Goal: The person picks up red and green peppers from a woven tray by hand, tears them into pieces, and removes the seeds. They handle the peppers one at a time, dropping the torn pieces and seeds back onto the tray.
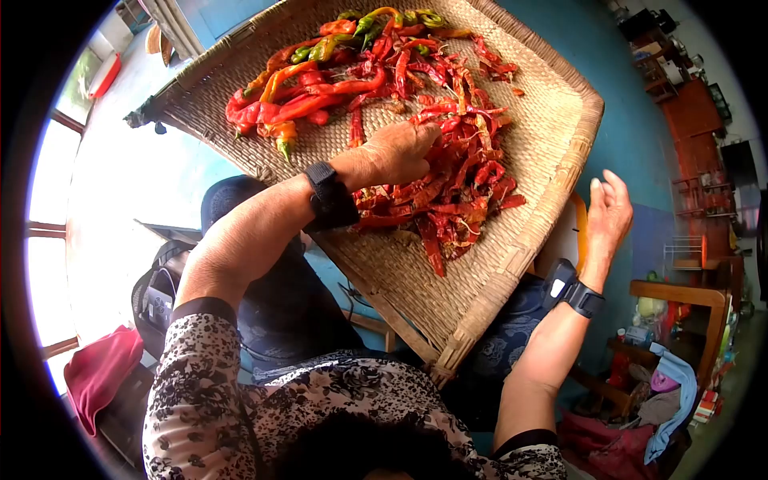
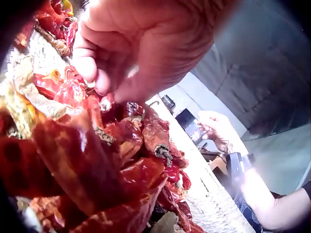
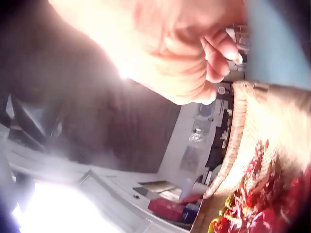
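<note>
My left hand (image 1: 396, 152) (image 2: 150, 43) reaches over the heap of dried red peppers (image 1: 456, 192) (image 2: 121, 141) in the woven tray (image 1: 552, 104). Its fingers curl down, and in the left wrist view thumb and fingertips pinch at a small red pepper (image 2: 108, 101) in the heap. The pepper's far end is hidden among the others. Beyond the tray's right edge, my right hand (image 1: 610, 216) (image 2: 216, 130) (image 3: 180, 53) hangs in the air, fingers loosely bent, holding nothing. Fresher red, orange and green peppers (image 1: 312, 88) (image 3: 226, 218) lie at the tray's upper left.
The tray rests over the person's legs (image 1: 280, 304). A wooden chair (image 1: 680, 296) with clothes and bags on it stands at the right. A pink cloth (image 1: 104, 372) lies at the left, beside a dark bag (image 1: 152, 300).
</note>
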The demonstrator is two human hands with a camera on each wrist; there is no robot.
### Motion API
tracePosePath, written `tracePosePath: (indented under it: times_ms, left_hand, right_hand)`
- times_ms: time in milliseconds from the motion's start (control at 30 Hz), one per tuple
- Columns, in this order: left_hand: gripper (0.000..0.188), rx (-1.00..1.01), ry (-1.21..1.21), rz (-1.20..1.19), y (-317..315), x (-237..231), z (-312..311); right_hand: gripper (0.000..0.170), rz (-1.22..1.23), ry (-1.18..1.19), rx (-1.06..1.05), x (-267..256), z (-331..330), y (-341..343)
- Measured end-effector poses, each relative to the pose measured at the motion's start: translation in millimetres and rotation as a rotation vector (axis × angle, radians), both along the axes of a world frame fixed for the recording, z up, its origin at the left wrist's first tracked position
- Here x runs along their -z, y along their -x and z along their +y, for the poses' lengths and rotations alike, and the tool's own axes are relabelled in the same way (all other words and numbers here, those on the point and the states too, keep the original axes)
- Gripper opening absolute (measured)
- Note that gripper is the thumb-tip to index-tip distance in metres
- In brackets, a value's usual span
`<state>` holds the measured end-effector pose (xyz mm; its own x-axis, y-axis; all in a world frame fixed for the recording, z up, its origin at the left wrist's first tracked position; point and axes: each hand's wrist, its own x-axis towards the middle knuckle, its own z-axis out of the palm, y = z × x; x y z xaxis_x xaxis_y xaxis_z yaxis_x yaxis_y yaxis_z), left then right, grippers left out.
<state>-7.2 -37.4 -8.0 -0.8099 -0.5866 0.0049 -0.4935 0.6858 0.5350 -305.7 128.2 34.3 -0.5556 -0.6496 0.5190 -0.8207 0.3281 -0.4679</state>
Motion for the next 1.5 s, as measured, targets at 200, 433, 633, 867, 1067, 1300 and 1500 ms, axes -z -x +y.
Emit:
tracePosePath:
  times_ms: [200, 433, 633, 867, 1067, 1300, 1500]
  left_hand:
    - [0.025, 0.080, -0.128, 0.328, 0, -17, 4]
    - [0.024, 0.174, -0.371, 0.539, 0, -33, 21]
    - [0.031, 0.106, -0.541, 0.556, -1, -24, 14]
    - [0.051, 0.121, 0.150, 0.160, -5, -6, 23]
    - [0.034, 0.223, 0.150, 0.114, 3, -1, 13]
    - [0.018, 0.108, -0.272, 0.373, 2, -23, 16]
    - [0.015, 0.156, -0.464, 0.601, 6, -17, 17]
  right_hand:
    - [0.032, -0.068, -0.031, -0.475, -19, -33, -104]
    - [0.025, 0.045, -0.158, -0.807, 4, -53, -135]
    - [0.024, 0.063, -0.011, -0.546, -7, -44, -126]
    - [0.020, 0.242, 0.036, 0.210, -21, 0, -13]
    - [0.022, 0.267, -0.116, 0.259, 2, 22, 15]
    - [0.021, -0.064, 0.110, -0.413, -15, -22, -81]
    - [0.037, -0.334, -0.195, -0.765, -2, -44, -146]
